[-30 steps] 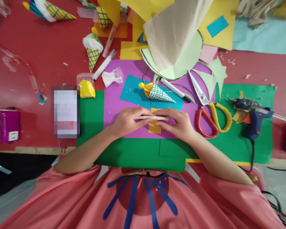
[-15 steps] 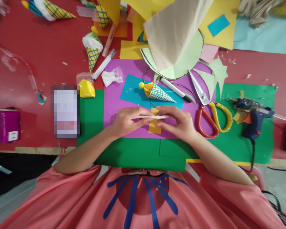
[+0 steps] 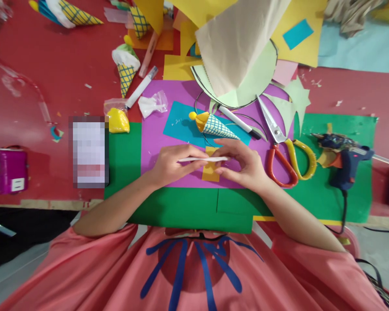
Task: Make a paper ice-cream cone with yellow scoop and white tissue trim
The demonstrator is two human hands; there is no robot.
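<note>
A thin white strip (image 3: 194, 159) spans between my two hands, above a small yellow-orange paper piece (image 3: 210, 172) on the purple sheet (image 3: 154, 172). My left hand (image 3: 178, 162) pinches the strip's left part between thumb and fingers. With thumb and index finger, my right hand (image 3: 240, 162) grips its right part. Just beyond the hands, a small paper cone (image 3: 218, 126) with a checked pattern, a yellow frill and a yellow ball lies on a blue sheet (image 3: 178, 123). A bag with white material (image 3: 152, 104) rests behind my left hand.
Scissors (image 3: 275, 142) lie right of my right hand, with a glue gun (image 3: 345, 166) farther right. A marker (image 3: 240, 122) is behind the hands. On the left are a blurred phone (image 3: 89, 151) and a bag of yellow material (image 3: 117, 120).
The fingers of my right hand have shifted slightly, with the index finger raised a little. My left hand and the strip look almost the same.
</note>
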